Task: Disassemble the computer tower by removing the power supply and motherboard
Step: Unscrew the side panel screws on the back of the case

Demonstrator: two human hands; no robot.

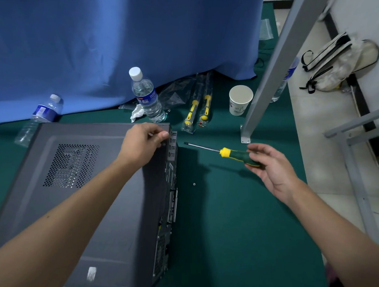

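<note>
A dark grey computer tower (85, 203) lies on its side on the green table, side panel with a perforated vent facing up and its rear ports along the right edge. My left hand (142, 143) pinches the far right corner of the panel at the rear edge. My right hand (270, 167) holds a screwdriver (230, 154) by its green and yellow handle, shaft pointing left, a little above the table to the right of the tower. A small loose screw (194, 184) lies on the mat between the tower and my right hand. The power supply and motherboard are hidden inside.
Two water bottles (148, 95) (40, 117) stand or lie behind the tower by a blue cloth (124, 38). Two packaged screwdrivers (197, 110), a paper cup (239, 99) and a grey metal post (277, 59) are at the back right. The table edge runs along the right.
</note>
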